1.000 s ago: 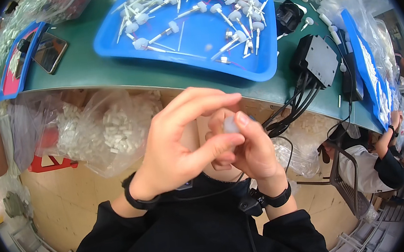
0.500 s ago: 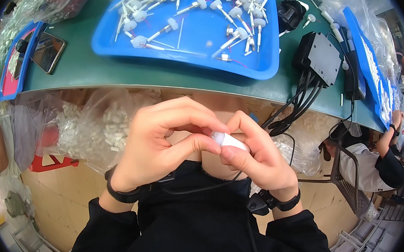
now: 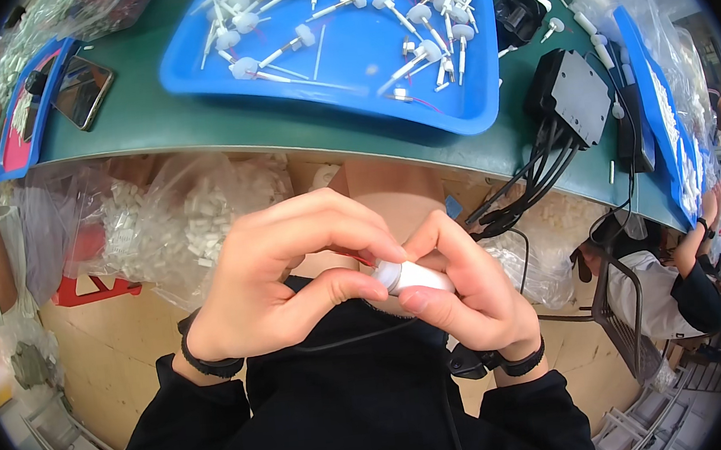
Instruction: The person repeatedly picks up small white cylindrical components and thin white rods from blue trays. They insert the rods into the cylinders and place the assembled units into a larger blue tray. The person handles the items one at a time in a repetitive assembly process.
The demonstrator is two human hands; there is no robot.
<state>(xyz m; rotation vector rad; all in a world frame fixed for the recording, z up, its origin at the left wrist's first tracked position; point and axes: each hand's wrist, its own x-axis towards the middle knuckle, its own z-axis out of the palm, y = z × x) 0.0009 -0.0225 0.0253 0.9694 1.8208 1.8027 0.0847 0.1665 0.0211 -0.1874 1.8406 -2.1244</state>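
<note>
While the right fingers (image 3: pixel 442 306) grip a white cylinder (image 3: pixel 424 280), the left fingers (image 3: pixel 340 288) pinch its translucent end (image 3: pixel 390 276); it looks unfinished, though many stemmed pieces (image 3: pixel 419 14) lie in the blue tray (image 3: pixel 278 94).

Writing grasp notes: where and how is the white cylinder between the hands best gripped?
Probably across the white cylinder's smooth body, from the right, thumb opposing forefinger, as the right hand does. It is round and longer than wide, lying roughly left to right, so a crosswise pinch suits. The left hand's fingertips are at its left end.
</note>
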